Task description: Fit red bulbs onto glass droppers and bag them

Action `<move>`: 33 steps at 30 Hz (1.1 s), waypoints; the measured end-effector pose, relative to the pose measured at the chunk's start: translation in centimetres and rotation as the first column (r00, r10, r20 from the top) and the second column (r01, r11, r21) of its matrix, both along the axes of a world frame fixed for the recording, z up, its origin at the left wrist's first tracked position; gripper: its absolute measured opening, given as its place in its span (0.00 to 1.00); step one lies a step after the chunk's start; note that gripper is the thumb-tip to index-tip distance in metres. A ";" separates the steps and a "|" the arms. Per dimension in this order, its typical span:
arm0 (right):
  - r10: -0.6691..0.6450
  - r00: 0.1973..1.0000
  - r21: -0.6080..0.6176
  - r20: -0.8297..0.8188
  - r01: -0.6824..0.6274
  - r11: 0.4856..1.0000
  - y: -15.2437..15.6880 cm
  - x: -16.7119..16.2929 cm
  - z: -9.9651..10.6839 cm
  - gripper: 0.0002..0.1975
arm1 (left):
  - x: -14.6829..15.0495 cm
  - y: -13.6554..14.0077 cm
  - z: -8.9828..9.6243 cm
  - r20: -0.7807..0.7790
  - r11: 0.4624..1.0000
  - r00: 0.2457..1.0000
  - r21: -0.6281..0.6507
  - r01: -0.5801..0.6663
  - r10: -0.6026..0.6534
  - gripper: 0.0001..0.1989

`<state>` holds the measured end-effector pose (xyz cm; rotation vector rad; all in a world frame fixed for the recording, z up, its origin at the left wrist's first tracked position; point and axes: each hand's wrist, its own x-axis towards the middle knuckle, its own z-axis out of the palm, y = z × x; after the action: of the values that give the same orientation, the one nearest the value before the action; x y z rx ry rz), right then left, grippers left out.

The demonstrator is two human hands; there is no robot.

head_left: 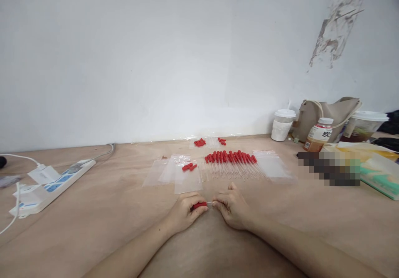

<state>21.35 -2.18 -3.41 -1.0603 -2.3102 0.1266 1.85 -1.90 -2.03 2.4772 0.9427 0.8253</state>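
Observation:
My left hand [187, 209] is closed around a red rubber dropper bulb [199, 205], which lies level between thumb and fingers. From the bulb's right end a thin clear tube [209, 203] runs to my right hand [231, 207], whose thumb and fingers pinch it. Just beyond the hands lies a row of droppers [232, 157], red bulbs away from me and clear tubes toward me. Loose red bulbs [189, 167] rest on a clear plastic bag [183, 184] to the left of that row.
More red bulbs [200, 143] lie near the wall. Another plastic bag [274, 166] is right of the row. A power strip [59, 184] with chargers sits at left. At right stand a white-lidded cup [283, 125], a bottle [318, 134], a beige bag [336, 111] and a larger cup [363, 126].

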 end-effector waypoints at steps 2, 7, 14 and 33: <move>0.002 1.000 -0.022 0.003 -0.002 1.000 -0.1 0.0 0.2 0.12 | -0.1 0.2 0.1 0.008 1.000 1.000 -0.023 -0.006 0.006 0.07; 0.035 0.997 0.034 0.062 -0.037 0.999 -0.5 0.2 1.1 0.12 | -0.7 1.0 0.7 0.012 0.996 1.000 -0.089 0.003 -0.002 0.08; -0.121 0.985 0.088 0.125 0.111 0.990 -0.2 1.1 2.2 0.11 | -2.5 2.3 -0.2 0.163 0.982 0.970 -0.081 -0.170 0.181 0.19; -0.698 0.708 -0.206 0.106 0.703 0.681 10.6 -4.0 1.8 0.15 | -2.5 2.6 0.0 -0.026 0.978 0.985 -0.116 -0.174 0.172 0.09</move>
<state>17.34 8.38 -1.65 -2.0087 -1.7589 0.0788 -0.67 0.68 -2.02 2.3292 1.1909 0.7811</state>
